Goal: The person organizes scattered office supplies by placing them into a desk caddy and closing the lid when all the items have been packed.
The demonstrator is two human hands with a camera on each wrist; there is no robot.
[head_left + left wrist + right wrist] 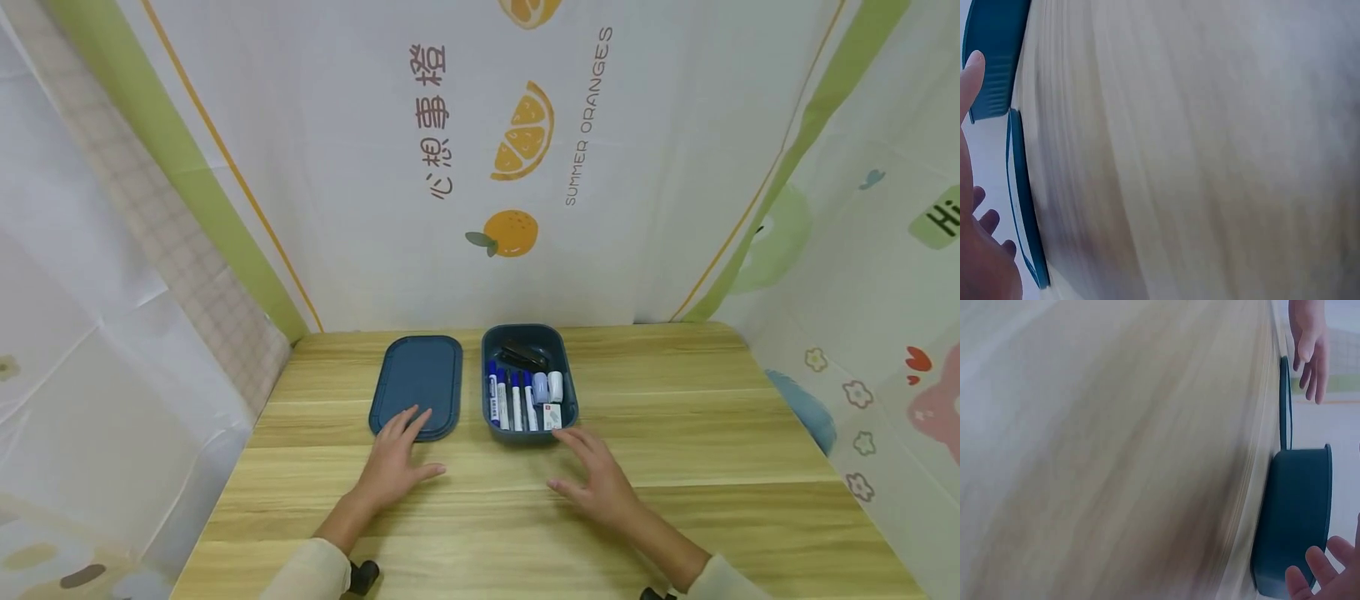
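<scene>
A dark blue box [573,410] stands at the back middle of the table, holding several blue-capped markers [516,402], two small rounded white and pale-blue items [555,387], a small white block with print [552,416] and a black object [523,357] whose kind is unclear. Left of it lies a flat blue lid [417,375]. My left hand [390,468] hovers by the lid's near edge, fingers spread, holding nothing. My right hand [600,483] is near the box's front right corner, fingers relaxed and holding nothing. The right wrist view shows the box's side [1294,519] beside the fingertips.
The wooden table [675,400] reaches back to a white cloth [360,167] printed with oranges. Patterned cloths [885,350] hang on both sides. Small black objects [364,577] show beneath the wrists at the near edge of the head view.
</scene>
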